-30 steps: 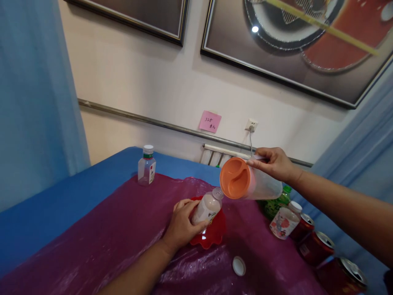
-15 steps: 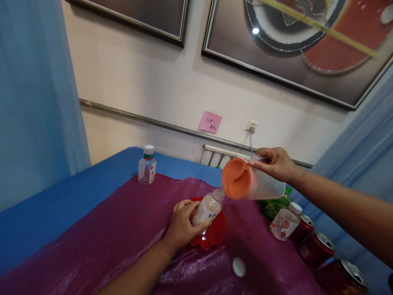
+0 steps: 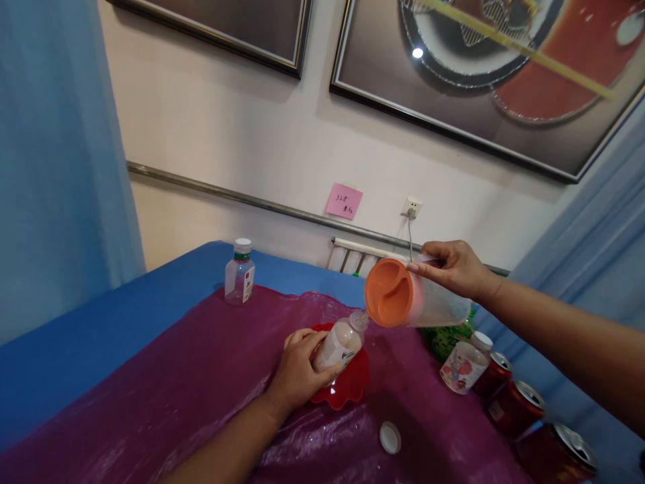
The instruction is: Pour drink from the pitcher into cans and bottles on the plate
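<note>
My left hand (image 3: 302,368) is closed around a clear plastic bottle (image 3: 338,344) with a white label, tilted to the right over a red scalloped dish (image 3: 353,388). No cap sits on its mouth. By its handle, my right hand (image 3: 453,270) holds a translucent pitcher (image 3: 436,304) with an orange lid (image 3: 388,293). The pitcher lies nearly on its side, its lid edge at the bottle's mouth, where a little water shows running in. A white bottle cap (image 3: 390,437) rests on the purple plastic sheet (image 3: 201,376) in front.
A capped clear bottle (image 3: 240,274) stands at the back left. Along the right are a green bottle (image 3: 446,339), a capped bottle with a pink picture (image 3: 464,366) and several red cans (image 3: 517,407). Blue curtains (image 3: 55,148) hang on both sides; a socket (image 3: 412,207) is on the wall.
Both hands keep nearly the same pose, with the pitcher's lid still at the bottle's mouth. The whole view has shifted very slightly.
</note>
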A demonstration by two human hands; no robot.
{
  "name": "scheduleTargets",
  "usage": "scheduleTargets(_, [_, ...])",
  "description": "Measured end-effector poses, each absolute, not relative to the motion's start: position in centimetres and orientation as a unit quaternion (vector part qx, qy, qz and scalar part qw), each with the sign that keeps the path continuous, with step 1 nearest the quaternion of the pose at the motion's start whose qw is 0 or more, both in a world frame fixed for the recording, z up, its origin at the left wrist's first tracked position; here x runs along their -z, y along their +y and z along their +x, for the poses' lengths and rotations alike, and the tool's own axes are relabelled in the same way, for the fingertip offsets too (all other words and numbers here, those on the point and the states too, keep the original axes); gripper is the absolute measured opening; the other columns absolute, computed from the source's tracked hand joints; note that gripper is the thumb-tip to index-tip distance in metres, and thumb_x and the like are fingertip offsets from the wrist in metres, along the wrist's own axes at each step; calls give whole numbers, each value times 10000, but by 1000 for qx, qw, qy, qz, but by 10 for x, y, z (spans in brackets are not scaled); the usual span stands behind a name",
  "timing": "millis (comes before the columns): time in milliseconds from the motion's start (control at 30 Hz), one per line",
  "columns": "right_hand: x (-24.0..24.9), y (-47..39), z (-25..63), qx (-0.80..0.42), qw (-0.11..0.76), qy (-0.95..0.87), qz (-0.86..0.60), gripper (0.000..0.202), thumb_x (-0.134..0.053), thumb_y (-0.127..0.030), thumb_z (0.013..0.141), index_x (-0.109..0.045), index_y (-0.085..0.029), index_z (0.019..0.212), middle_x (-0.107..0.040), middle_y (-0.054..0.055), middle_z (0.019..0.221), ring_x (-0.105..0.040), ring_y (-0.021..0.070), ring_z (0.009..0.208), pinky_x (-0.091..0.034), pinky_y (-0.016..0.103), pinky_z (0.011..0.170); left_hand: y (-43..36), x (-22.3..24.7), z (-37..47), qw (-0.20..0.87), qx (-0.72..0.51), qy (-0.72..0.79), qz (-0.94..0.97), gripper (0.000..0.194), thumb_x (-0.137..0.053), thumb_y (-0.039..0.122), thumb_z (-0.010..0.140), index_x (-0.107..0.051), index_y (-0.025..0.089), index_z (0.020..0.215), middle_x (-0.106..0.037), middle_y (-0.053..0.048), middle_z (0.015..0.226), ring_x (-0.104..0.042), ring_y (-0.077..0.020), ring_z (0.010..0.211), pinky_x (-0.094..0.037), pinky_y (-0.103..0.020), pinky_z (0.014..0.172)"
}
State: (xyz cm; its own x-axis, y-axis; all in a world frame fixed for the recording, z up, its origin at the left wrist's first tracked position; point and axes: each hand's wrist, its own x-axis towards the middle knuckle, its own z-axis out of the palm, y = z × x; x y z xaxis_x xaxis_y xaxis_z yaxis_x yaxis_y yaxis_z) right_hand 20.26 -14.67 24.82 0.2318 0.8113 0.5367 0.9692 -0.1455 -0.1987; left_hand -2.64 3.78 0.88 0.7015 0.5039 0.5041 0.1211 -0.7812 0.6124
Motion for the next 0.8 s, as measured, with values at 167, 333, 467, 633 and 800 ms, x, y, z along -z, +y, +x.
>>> scheduleTargets(167, [-250, -147, 199, 145, 262, -601, -741, 567, -637, -702, 802, -469, -214, 569, -382, -34, 527, -342, 108, 525, -265, 269, 486, 37, -9, -27, 284, -343, 176, 878, 577, -829, 384, 639, -699, 246, 1185, -694, -84, 1141, -608, -306, 1097, -465, -472, 989])
scheduleTargets(333, [-252, -147, 198, 151, 256, -605, -739, 570, -633, -702, 799, -468, -210, 564, -381, -33, 524, -345, 106, 521, -268, 265, 484, 37, -10, -27, 285, -346, 172, 877, 575, -827, 378, 628, -703, 257, 1177, -703, -73, 1122, -618, -299, 1072, -472, -461, 976])
scheduleTargets(467, [-252, -147, 197, 151, 251, -604, -741, 571, -633, -704, 801, -463, -212, 565, -382, -33, 528, -349, 108, 523, -271, 264, 483, 36, -10, -27, 288, -339, 173, 878, 575, -827, 384, 634, -702, 255, 1181, -702, -74, 1132, -612, -304, 1088, -463, -468, 986])
scheduleTargets(633, [-251, -146, 196, 158, 243, -606, -741, 582, -620, -718, 806, -468, -210, 566, -379, -34, 530, -346, 107, 524, -271, 268, 490, 36, -10, -27, 287, -344, 174, 877, 571, -823, 390, 637, -703, 260, 1179, -706, -73, 1131, -612, -301, 1085, -468, -458, 981])
scheduleTargets(800, [-251, -145, 195, 163, 240, -610, -738, 577, -616, -718, 809, -495, -205, 574, -403, -31, 526, -356, 104, 512, -272, 267, 483, 35, -10, -27, 286, -345, 174, 877, 567, -820, 402, 639, -703, 267, 1178, -708, -71, 1127, -614, -302, 1083, -462, -456, 985])
